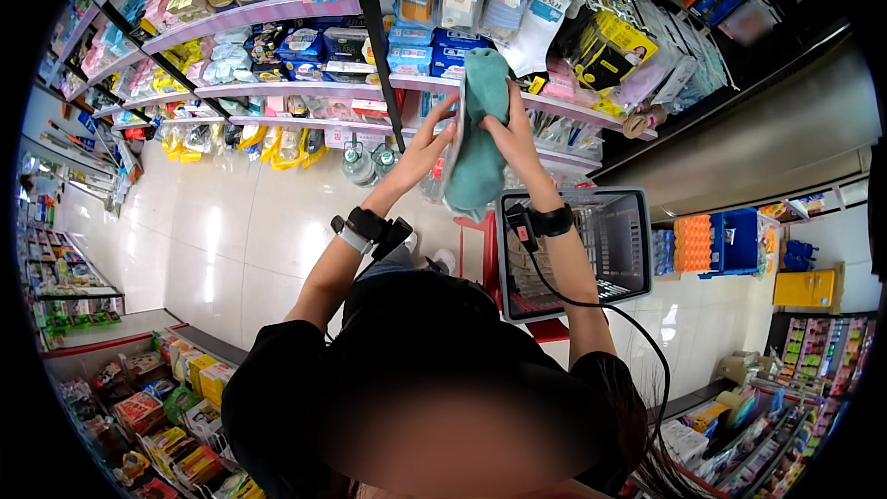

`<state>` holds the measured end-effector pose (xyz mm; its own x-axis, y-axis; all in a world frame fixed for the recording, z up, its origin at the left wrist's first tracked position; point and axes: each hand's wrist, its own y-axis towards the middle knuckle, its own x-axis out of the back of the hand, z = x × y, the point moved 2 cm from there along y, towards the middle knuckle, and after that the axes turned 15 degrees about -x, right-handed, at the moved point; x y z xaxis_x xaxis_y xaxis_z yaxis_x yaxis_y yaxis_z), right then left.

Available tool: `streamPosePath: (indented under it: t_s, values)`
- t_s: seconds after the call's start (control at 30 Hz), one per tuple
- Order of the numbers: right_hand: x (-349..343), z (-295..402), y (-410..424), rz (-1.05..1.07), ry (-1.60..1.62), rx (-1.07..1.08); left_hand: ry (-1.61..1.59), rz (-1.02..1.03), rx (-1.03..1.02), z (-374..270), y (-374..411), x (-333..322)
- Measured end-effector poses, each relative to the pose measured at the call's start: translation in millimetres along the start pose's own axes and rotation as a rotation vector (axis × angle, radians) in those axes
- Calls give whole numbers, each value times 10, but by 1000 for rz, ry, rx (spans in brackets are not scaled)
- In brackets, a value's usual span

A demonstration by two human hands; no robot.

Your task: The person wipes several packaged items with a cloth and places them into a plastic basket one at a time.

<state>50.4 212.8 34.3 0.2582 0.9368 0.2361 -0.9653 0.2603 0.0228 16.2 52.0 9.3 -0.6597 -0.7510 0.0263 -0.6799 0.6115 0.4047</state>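
Both hands hold up a long teal fabric item (478,132) in front of the shelves. It has a soft, fuzzy surface and a pale edge along its left side; exactly what it is I cannot tell. My right hand (511,126) grips its right side, the thumb pressing on the front. At the pale left edge, my left hand (431,135) has its fingers against the item. Behind its upper end are blue packs (447,52) on a shelf and a hanging pack of white socks (533,31). A grey plastic shopping basket (576,195) stands below my right forearm.
Shelves with a pale purple edge (291,89) run across the front, full of packaged goods. Large water bottles (359,165) stand on the tiled floor (277,211). To the right are orange egg trays (693,242) and a blue crate (734,242). Goods bins (149,388) lie behind me.
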Motion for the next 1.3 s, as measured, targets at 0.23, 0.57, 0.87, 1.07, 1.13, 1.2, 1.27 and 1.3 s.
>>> streamPosePath:
  t_s: [0.23,0.57,0.87,1.07,1.13,1.2,1.27,1.3]
  values:
    - [116,-137,32,-27,186,3,109,-87,20,331,90,203]
    - [210,-375,-207,-309,35,285,-31,-280,75,119,180,318]
    - [-107,-197,-120,-416,-440,259,-66,-57,115,-19,118,-7]
    - [-125,-27,-179,-324,-446,268,-140,-2,90,43,74,-65]
    - [-21,-104,-35,-391,-371,111,-73,-6,86,-24,16,-85]
    - [-26,-108,-61,-334,-321,148,-5,-30,105,20,-17,-88]
    - [-133,-15,-211,-216,-349,220,-65,41,93,176,41,-34]
    - [-211,8,-310,-151,-417,258,-153,-14,91,220,60,-44]
